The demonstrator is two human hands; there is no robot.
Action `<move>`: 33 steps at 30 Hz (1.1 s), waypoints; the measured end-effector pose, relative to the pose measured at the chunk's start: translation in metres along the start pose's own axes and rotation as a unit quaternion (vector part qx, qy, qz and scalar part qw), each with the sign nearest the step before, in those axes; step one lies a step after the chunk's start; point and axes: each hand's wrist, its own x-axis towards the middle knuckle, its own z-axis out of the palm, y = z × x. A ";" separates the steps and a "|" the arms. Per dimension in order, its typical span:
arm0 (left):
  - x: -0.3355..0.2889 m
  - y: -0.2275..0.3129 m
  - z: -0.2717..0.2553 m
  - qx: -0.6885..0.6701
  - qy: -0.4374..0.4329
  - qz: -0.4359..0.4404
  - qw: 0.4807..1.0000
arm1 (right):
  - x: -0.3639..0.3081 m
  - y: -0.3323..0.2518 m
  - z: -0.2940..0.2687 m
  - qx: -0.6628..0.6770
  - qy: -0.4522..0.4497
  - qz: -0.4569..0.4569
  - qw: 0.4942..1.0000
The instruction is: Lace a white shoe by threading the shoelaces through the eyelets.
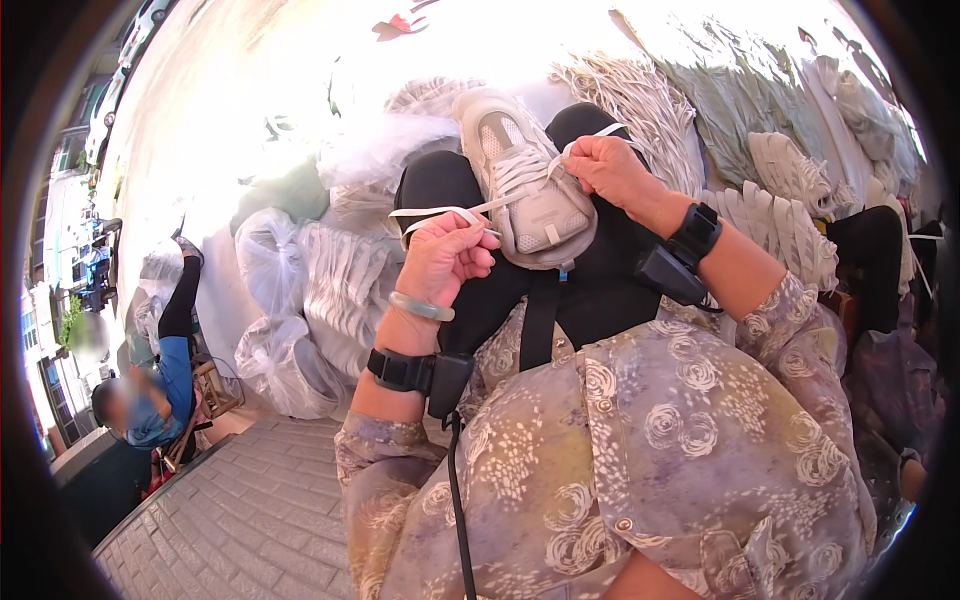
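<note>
A beige-grey sneaker rests between my knees, toe pointing away from me, its front crisscrossed by a pale flat shoelace. To the left of the shoe, my left hand pinches one lace strand between thumb and fingers, with a loop over the hand. My right hand is closed on the lace at the shoe's right side, near the upper eyelets. From that hand a loose strand runs up and to the right. The lace tips are partly hidden by my fingers.
Clear plastic bags and a row of pale shoes lie to my left. A bundle of cream laces and greenish strands lie ahead right, beside more sneakers. A person in blue sits far left; another's dark leg shows at right.
</note>
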 end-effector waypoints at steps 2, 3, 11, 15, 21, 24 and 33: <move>0.002 -0.001 0.001 0.003 0.001 -0.004 1.000 | 0.000 0.004 0.002 0.002 0.004 -0.043 0.999; 0.003 -0.002 0.001 0.003 0.009 0.005 1.000 | 0.000 0.006 0.003 -0.001 0.002 -0.043 0.999; 0.001 -0.005 0.012 0.095 0.073 0.031 0.992 | -0.014 -0.014 -0.004 -0.207 0.080 -0.141 0.965; 0.003 -0.007 0.014 0.069 0.098 0.068 0.990 | -0.026 -0.030 0.009 -0.331 -0.038 -0.457 0.825; 0.013 -0.010 0.020 0.081 0.130 0.109 0.982 | -0.025 -0.037 0.022 -0.483 -0.043 -0.511 0.709; 0.014 -0.007 0.021 0.175 0.146 0.116 0.967 | -0.024 -0.038 0.021 -0.503 -0.024 -0.512 0.696; 0.026 -0.007 0.024 0.218 0.172 0.117 0.953 | -0.016 -0.030 0.017 -0.418 -0.037 -0.429 0.800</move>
